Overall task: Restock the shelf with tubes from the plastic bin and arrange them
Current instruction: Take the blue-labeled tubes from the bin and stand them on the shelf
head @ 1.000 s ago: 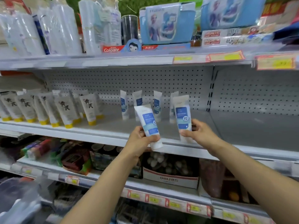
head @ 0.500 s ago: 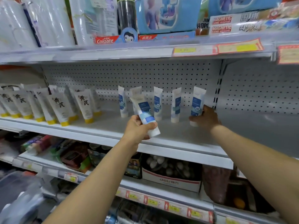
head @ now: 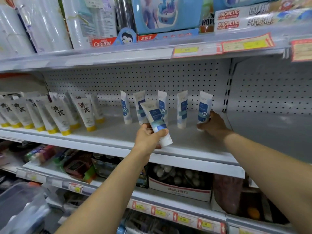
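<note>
My left hand [head: 148, 137] grips a white and blue tube [head: 156, 119], cap down and tilted, just above the front of the grey middle shelf [head: 177, 149]. My right hand [head: 213, 123] holds the lower end of another white and blue tube [head: 204, 108], which stands upright at the right end of a row at the back of the shelf. Several more matching tubes [head: 182, 109] stand in that row to its left. A clear plastic bin [head: 18, 198] shows at the lower left, blurred.
Several white tubes with yellow caps [head: 59, 115] lean in rows on the shelf's left part. A pegboard [head: 135, 81] backs the shelf. The upper shelf [head: 152, 51] carries toothpaste boxes and packs. Lower shelves hold boxed goods [head: 179, 184]. Bare shelf surface lies to the right.
My right hand has carried its tube from the shelf's front to the back row's right end and stood it there. My left hand has moved slightly forward over the shelf with its tube.
</note>
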Action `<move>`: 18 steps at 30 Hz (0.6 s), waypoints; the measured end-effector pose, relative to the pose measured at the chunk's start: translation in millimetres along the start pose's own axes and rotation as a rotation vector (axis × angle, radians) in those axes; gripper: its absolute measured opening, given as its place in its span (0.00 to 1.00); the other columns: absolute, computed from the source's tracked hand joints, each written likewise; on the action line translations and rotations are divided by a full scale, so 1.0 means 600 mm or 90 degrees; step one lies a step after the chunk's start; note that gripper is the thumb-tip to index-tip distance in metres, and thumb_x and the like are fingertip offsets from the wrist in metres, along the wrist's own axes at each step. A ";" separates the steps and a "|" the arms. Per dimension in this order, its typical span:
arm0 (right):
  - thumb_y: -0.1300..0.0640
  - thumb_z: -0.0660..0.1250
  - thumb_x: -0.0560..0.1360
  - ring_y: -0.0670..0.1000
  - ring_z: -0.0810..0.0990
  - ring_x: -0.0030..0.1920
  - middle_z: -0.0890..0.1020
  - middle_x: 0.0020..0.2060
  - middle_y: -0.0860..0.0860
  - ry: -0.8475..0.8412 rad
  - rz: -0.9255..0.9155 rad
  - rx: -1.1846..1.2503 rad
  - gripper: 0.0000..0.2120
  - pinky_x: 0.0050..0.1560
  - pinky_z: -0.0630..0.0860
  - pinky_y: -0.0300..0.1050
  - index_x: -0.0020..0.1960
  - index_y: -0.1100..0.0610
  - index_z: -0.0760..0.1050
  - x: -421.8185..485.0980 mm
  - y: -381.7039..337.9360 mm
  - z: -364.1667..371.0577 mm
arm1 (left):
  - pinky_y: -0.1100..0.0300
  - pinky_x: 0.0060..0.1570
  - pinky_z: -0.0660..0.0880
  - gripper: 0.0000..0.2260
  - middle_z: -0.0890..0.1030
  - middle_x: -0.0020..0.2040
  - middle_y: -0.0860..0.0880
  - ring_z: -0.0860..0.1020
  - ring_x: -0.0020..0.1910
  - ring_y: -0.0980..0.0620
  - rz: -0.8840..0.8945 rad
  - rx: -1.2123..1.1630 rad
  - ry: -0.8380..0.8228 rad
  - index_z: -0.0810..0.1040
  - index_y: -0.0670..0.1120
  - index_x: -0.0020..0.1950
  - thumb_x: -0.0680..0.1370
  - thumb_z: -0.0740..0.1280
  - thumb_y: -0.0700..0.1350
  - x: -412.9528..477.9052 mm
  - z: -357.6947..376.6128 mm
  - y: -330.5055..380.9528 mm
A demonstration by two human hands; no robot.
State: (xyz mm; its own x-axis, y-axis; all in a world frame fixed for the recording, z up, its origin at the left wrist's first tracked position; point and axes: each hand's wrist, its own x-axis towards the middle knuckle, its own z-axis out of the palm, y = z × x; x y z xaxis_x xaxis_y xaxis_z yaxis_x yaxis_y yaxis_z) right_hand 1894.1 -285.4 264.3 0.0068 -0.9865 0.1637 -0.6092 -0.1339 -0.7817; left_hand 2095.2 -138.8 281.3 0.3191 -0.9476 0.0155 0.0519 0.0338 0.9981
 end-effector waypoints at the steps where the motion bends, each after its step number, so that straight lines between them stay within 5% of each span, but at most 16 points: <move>1: 0.60 0.76 0.69 0.59 0.76 0.61 0.76 0.62 0.59 -0.005 0.014 0.006 0.29 0.56 0.71 0.47 0.65 0.62 0.67 -0.003 0.004 -0.002 | 0.53 0.41 0.81 0.16 0.82 0.53 0.47 0.82 0.48 0.50 0.002 -0.003 -0.001 0.72 0.45 0.60 0.74 0.72 0.39 -0.002 0.001 -0.001; 5: 0.56 0.74 0.72 0.61 0.72 0.64 0.71 0.65 0.61 0.055 0.084 0.000 0.31 0.62 0.71 0.52 0.68 0.63 0.63 -0.026 0.001 -0.020 | 0.52 0.39 0.81 0.13 0.82 0.53 0.48 0.82 0.50 0.48 0.016 -0.015 0.005 0.72 0.48 0.56 0.75 0.71 0.41 -0.006 0.005 0.002; 7: 0.58 0.72 0.73 0.58 0.76 0.57 0.76 0.60 0.59 0.065 0.054 0.009 0.22 0.55 0.73 0.49 0.63 0.62 0.68 -0.050 -0.021 -0.031 | 0.51 0.41 0.82 0.14 0.82 0.53 0.47 0.82 0.51 0.47 0.022 -0.015 0.010 0.72 0.47 0.57 0.75 0.72 0.40 -0.010 0.009 0.005; 10: 0.58 0.73 0.71 0.52 0.78 0.51 0.80 0.52 0.54 -0.094 -0.062 0.051 0.15 0.52 0.73 0.44 0.57 0.57 0.76 -0.102 -0.056 -0.031 | 0.46 0.45 0.82 0.15 0.80 0.54 0.45 0.81 0.51 0.46 0.024 -0.003 0.017 0.71 0.46 0.55 0.74 0.73 0.39 -0.013 0.024 0.004; 13: 0.47 0.76 0.67 0.49 0.79 0.49 0.80 0.48 0.50 -0.242 -0.169 -0.001 0.23 0.50 0.76 0.41 0.58 0.54 0.75 -0.148 -0.083 -0.022 | 0.50 0.42 0.82 0.15 0.81 0.51 0.45 0.82 0.47 0.48 0.039 0.022 0.012 0.70 0.47 0.53 0.73 0.73 0.40 -0.015 0.048 0.005; 18: 0.46 0.72 0.68 0.49 0.80 0.44 0.82 0.43 0.48 -0.174 -0.240 -0.053 0.16 0.42 0.77 0.42 0.52 0.52 0.76 -0.170 -0.089 -0.022 | 0.60 0.34 0.79 0.19 0.81 0.47 0.46 0.82 0.41 0.52 0.092 0.065 -0.005 0.70 0.44 0.56 0.71 0.75 0.40 -0.026 0.094 0.008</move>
State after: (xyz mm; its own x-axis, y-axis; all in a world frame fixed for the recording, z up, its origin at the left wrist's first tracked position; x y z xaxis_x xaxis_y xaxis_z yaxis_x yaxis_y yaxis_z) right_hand 1915.2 -176.4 297.2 0.4418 -0.8606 0.2535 -0.5860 -0.4907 -0.6448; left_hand 2036.8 -141.7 289.3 0.3091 -0.9376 0.1595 -0.0902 0.1381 0.9863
